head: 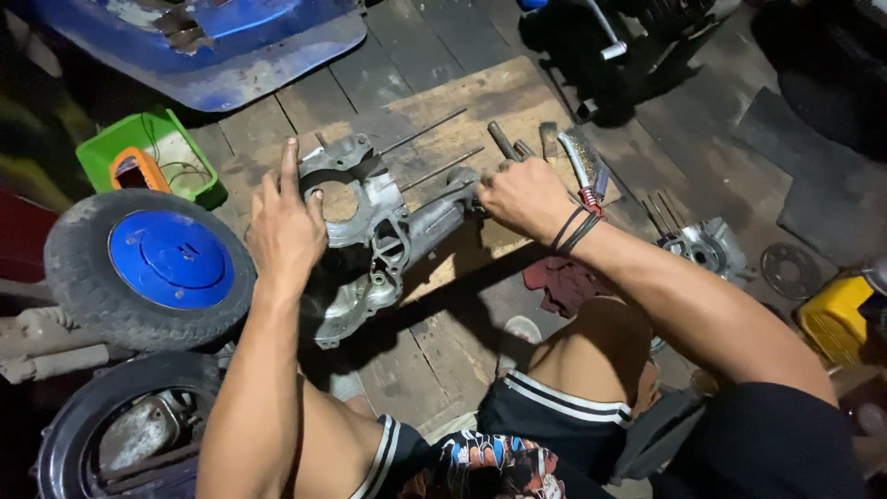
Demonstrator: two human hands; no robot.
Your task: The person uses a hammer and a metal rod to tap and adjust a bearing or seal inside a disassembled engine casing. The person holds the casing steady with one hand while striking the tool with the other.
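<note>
A grey metal engine casing (374, 236) with long studs lies on a wooden board (480, 102) on the plank floor. My left hand (285, 222) rests flat on the casing's left side, beside its round opening, index finger pointing away. My right hand (522, 192) is closed at the casing's right end, where the studs stick out; what it grips is hidden by the fingers. A wire brush (580, 162) and a metal tool (504, 140) lie just beyond the right hand.
A small wheel with a blue hub (152, 263) and another tyre (120, 430) lie at left. A green tray (148, 157) and a blue body panel (212, 46) sit behind. A second casing half (707, 248), a red rag (564, 282) and a yellow container (836, 314) lie at right.
</note>
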